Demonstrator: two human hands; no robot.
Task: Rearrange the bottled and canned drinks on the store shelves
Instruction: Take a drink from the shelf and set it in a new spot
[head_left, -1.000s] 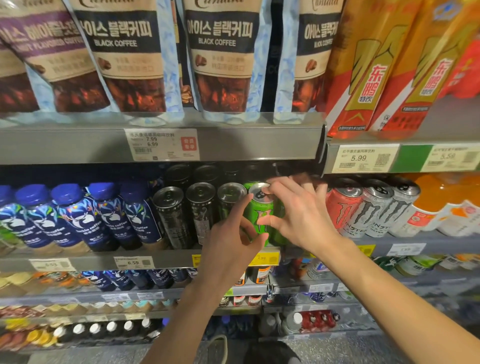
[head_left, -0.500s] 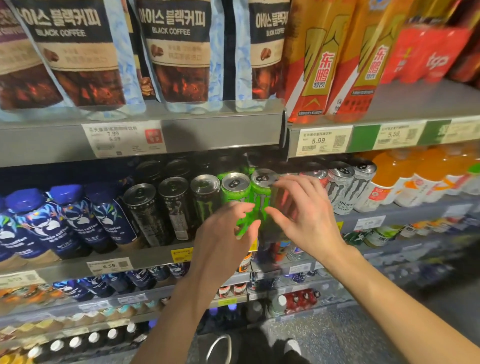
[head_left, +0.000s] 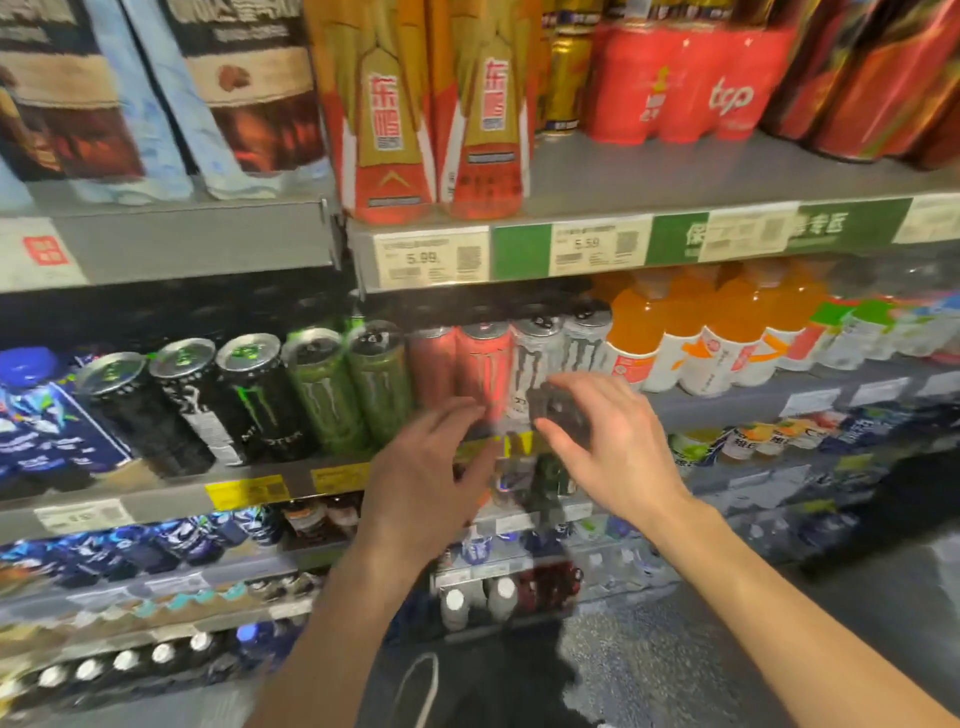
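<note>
Both your hands hover just in front of the mid shelf (head_left: 171, 499) front edge, near the pink cans (head_left: 480, 364) and white cans (head_left: 535, 358). Left hand (head_left: 431, 467) has fingers spread, holding nothing. Right hand (head_left: 613, 441) curls round something dark and blurred, can't tell what. The green cans (head_left: 353, 384) stand upright at the front edge beside the black cans (head_left: 208, 395), labels out, prob. so flavours group and face shoppers. Pink row looks next.
</note>
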